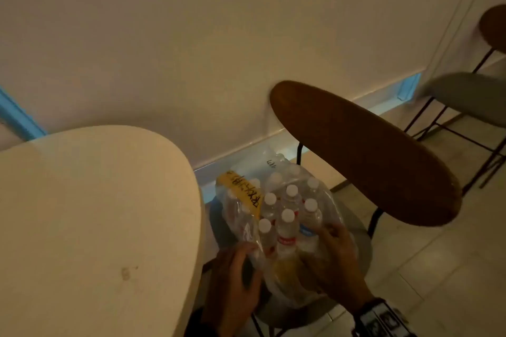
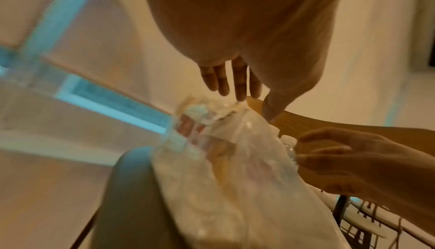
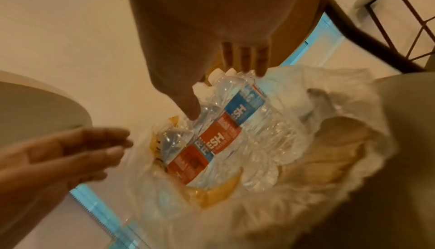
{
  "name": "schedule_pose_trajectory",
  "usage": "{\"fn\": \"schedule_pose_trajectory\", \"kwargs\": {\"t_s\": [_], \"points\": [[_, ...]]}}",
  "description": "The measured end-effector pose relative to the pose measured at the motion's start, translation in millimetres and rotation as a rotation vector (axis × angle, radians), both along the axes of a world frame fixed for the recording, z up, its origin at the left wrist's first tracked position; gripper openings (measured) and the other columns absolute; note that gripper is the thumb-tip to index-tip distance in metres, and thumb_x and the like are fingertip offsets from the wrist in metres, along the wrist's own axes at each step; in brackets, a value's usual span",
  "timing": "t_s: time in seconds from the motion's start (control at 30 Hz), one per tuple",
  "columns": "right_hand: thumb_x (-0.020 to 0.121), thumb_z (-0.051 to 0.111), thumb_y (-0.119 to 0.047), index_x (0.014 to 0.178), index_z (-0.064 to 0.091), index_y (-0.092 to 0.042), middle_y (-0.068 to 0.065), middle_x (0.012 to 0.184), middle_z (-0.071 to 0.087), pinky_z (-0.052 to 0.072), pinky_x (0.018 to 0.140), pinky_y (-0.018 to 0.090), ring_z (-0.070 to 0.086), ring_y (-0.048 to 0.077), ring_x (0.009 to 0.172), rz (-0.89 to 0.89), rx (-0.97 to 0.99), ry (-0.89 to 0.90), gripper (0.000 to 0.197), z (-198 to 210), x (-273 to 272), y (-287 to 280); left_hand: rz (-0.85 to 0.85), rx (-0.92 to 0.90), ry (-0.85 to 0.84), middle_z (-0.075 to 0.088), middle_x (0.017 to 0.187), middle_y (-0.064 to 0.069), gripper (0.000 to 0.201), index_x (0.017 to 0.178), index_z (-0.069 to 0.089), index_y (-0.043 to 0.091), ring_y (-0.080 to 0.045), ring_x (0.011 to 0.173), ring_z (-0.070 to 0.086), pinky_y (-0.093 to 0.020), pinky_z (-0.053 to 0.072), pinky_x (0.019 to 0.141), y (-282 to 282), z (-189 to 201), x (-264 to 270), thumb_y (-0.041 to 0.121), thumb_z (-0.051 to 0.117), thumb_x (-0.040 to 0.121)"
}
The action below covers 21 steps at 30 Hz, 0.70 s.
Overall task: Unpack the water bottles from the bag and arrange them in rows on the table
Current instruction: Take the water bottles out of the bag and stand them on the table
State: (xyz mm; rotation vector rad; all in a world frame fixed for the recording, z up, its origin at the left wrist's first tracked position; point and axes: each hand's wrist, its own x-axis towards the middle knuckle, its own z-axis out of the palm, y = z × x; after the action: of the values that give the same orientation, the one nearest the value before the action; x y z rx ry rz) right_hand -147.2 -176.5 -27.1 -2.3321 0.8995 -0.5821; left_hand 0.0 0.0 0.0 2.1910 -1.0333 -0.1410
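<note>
A clear plastic bag (image 1: 241, 200) with a yellow strip stands open on a grey chair seat (image 1: 362, 249), right of the cream table (image 1: 95, 213). Inside it, several white-capped water bottles (image 1: 287, 227) with red and blue labels (image 3: 212, 141) stand upright. My left hand (image 1: 238, 262) is at the bag's near left side, fingers straight (image 2: 252, 107), holding nothing. My right hand (image 1: 331, 238) lies against the bottles on the near right. In the right wrist view its thumb touches one bottle and its straight fingers reach over the caps (image 3: 220, 93).
The chair's brown wooden backrest (image 1: 364, 153) rises just behind and right of the bag. A second chair (image 1: 465, 96) stands further right on the tiled floor. The wall runs close behind. The tabletop is bare.
</note>
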Motion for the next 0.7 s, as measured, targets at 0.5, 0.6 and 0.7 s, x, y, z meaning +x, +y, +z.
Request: {"fn": "schedule_pose_trajectory", "kwargs": {"t_s": [0.5, 0.6, 0.7], "points": [[0.069, 0.08, -0.053, 0.122, 0.067, -0.017, 0.008, 0.129, 0.065, 0.039, 0.106, 0.055, 0.06, 0.032, 0.119, 0.041, -0.027, -0.039, 0.065, -13.3, 64.5, -29.0, -0.017, 0.619, -0.451, 0.067, 0.118, -0.004, 0.023, 0.107, 0.064, 0.023, -0.032, 0.114, 0.053, -0.048, 0.037, 0.102, -97.9, 29.1, -1.4, 0.039, 0.059, 0.09], [0.08, 0.059, -0.069, 0.115, 0.065, -0.029, 0.004, 0.12, 0.07, 0.04, 0.105, 0.059, 0.063, 0.031, 0.115, 0.12, -0.064, -0.088, 0.054, -7.5, 57.9, -27.6, -0.03, 0.537, -0.437, 0.074, 0.103, -0.002, 0.021, 0.097, 0.071, 0.025, -0.032, 0.102, 0.059, -0.05, 0.046, 0.094, -97.1, 35.2, -1.1, 0.037, 0.073, 0.08], [0.071, 0.072, -0.064, 0.118, 0.061, -0.026, 0.01, 0.122, 0.066, 0.049, 0.098, 0.053, 0.064, 0.034, 0.11, 0.088, 0.008, -0.103, 0.061, -6.3, 44.8, -22.3, -0.041, 0.537, -0.441, 0.075, 0.103, 0.001, 0.037, 0.103, 0.072, 0.027, -0.032, 0.103, 0.059, -0.053, 0.046, 0.095, -91.5, 40.7, -7.6, 0.037, 0.082, 0.069]]}}
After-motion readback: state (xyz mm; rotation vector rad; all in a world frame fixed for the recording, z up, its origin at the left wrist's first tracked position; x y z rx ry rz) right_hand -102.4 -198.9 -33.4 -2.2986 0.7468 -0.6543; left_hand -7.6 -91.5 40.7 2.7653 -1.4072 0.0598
